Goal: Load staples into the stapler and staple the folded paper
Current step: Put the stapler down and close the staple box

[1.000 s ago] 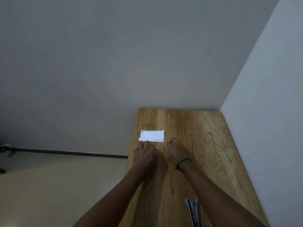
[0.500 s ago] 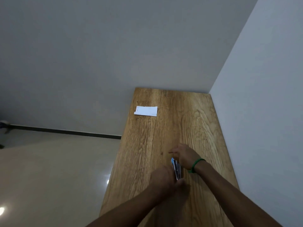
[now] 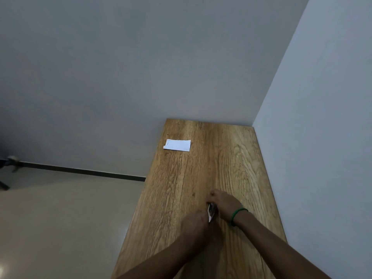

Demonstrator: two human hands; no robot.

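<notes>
A small metal stapler (image 3: 211, 213) with blue trim lies on the wooden table (image 3: 177, 188), mostly hidden between my two hands. My left hand (image 3: 194, 225) grips its near end. My right hand (image 3: 224, 205), with a green band at the wrist, curls over its far end. The folded white paper (image 3: 177, 145) lies flat far off near the table's left edge, close to the back wall. No staples can be made out.
The table stands in a corner, with a grey wall behind it and a white wall along its right side. Its left edge drops to a beige floor (image 3: 60, 218). A dark object (image 3: 6, 164) sits at the far left by the skirting.
Both hands left the folded paper and came back toward me to the stapler. Since half a second ago the right hand has closed further over the stapler, hiding more of it.
</notes>
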